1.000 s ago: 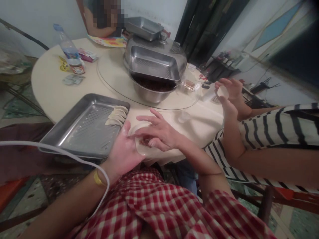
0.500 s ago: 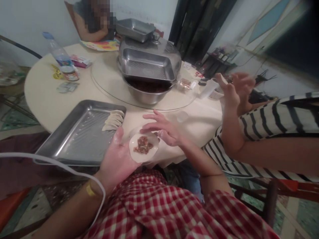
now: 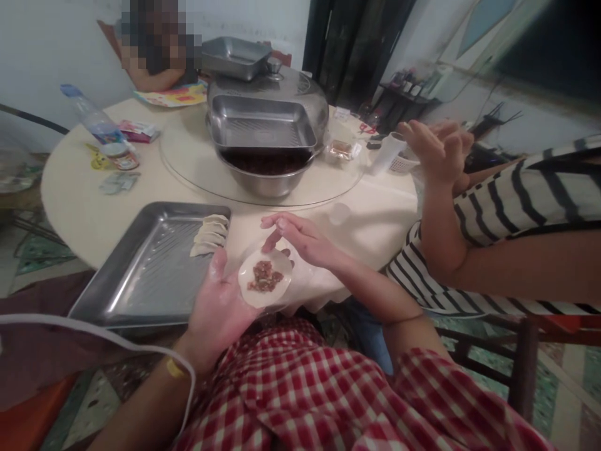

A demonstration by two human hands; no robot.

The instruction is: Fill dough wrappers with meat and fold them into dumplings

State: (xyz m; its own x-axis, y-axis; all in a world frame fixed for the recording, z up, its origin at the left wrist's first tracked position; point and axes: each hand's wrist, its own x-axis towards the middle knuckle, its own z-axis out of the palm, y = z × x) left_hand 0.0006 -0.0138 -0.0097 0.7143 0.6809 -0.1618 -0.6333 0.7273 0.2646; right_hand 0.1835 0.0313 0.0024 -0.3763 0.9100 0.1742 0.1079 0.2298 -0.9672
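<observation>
A round dumpling wrapper (image 3: 248, 289) lies flat across the fingers of my left hand (image 3: 218, 307), which is palm up with the thumb raised. A clump of minced meat filling (image 3: 266, 277) sits in the middle of the wrapper. My right hand (image 3: 303, 239) hovers over the wrapper's far edge with its fingers stretched; one fingertip is close to the rim, and I cannot tell whether it touches. Left of my hands, a metal tray (image 3: 145, 269) holds a row of several folded dumplings (image 3: 210, 235) along its right side.
A metal bowl of dark filling (image 3: 267, 178) stands on the glass turntable (image 3: 188, 172), with an empty tray (image 3: 263, 125) leaning above it. A bottle (image 3: 89, 116) and a jar (image 3: 121, 156) are at left. A person in striped clothing (image 3: 488, 207) is at right; another person (image 3: 159, 75) sits behind.
My right hand has drawn in over the wrapper's far edge, its fingers bending lower. The left hand still carries the wrapper. The camera view has shifted slightly.
</observation>
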